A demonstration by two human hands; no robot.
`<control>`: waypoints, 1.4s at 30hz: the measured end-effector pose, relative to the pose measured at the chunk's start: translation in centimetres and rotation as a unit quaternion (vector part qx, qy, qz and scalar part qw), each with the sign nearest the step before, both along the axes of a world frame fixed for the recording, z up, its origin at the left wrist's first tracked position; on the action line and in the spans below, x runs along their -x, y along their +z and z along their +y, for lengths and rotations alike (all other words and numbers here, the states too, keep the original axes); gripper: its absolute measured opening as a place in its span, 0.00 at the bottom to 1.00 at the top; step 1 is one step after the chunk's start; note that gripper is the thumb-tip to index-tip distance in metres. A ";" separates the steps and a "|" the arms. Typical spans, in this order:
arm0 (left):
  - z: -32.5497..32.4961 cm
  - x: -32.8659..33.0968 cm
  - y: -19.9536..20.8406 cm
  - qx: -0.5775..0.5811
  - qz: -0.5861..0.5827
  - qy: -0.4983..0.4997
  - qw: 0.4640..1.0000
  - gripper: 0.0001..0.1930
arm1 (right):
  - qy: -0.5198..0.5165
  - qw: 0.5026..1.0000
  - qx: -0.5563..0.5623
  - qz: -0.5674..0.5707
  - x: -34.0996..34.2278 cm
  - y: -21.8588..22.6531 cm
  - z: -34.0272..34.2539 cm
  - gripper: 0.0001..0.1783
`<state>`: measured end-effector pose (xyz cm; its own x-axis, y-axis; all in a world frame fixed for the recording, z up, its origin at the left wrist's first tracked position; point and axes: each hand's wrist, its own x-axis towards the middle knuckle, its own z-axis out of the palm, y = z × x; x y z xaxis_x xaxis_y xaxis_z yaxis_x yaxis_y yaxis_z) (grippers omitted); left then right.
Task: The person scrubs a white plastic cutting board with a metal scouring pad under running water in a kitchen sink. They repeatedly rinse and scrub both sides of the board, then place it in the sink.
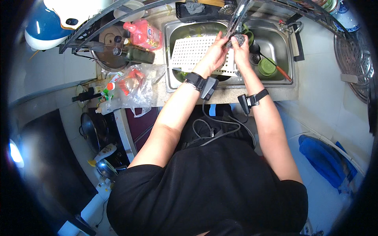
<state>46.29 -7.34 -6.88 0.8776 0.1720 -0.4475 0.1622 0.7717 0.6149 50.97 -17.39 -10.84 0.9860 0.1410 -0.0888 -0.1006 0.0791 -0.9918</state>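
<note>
The sink (285,67) is crowded: a perforated white tray (193,53) covers its left half, a green cup (267,67) and a ladle (275,67) fill the right. The tap (236,17) overhangs the middle. Bottles (143,35) and bags (136,86) block the desk (159,92) on the left.

A sink (289,47) sits at twelve o'clock of the person. A perforated tray (189,53) lies across its basin toward ten o'clock; a cup (267,67) rests inside at two o'clock. Both hands, the left hand (214,53) and the right hand (241,49), meet under the faucet (236,17) around a scouring ball (236,38). Bottles (143,33) stand on the counter at nine o'clock of the sink.
</note>
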 end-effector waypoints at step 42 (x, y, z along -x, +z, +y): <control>19.0 12.7 3.0 0.063 -0.074 0.220 0.971 0.14 | 0.393 0.796 0.377 -0.264 4.4 14.1 4.0 0.12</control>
